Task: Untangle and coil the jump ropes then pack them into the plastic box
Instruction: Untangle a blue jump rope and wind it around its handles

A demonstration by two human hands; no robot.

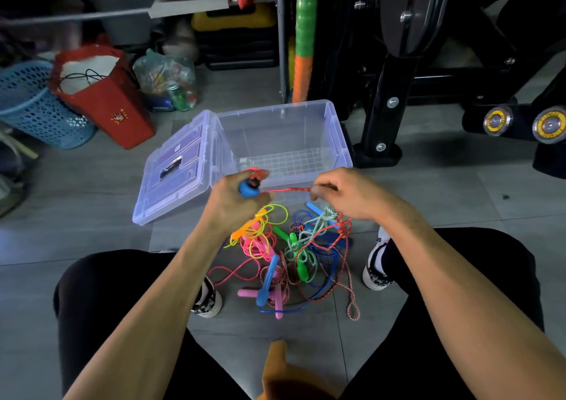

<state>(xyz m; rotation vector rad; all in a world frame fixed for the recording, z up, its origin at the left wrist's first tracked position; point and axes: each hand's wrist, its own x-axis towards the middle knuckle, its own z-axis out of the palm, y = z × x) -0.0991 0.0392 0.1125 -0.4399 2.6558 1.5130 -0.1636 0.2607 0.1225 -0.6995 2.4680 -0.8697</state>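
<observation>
My left hand (235, 199) grips a blue jump-rope handle (248, 188) with red cord wound above it. A red-and-white braided rope (288, 189) runs taut from that handle to my right hand (340, 192), which pinches it. Below my hands a tangled pile of jump ropes (284, 255) lies on the floor between my feet: yellow, pink, blue, green and red cords with coloured handles. Just beyond my hands stands the clear plastic box (284, 114), open, with nothing in it. Its lid (174, 169) hangs open to the left.
A black exercise machine frame (389, 93) stands right of the box. At the left sit a red paper bag (104, 99), a blue mesh basket (30, 105) and a plastic bag of items (167, 81). Grey floor tiles surround the pile.
</observation>
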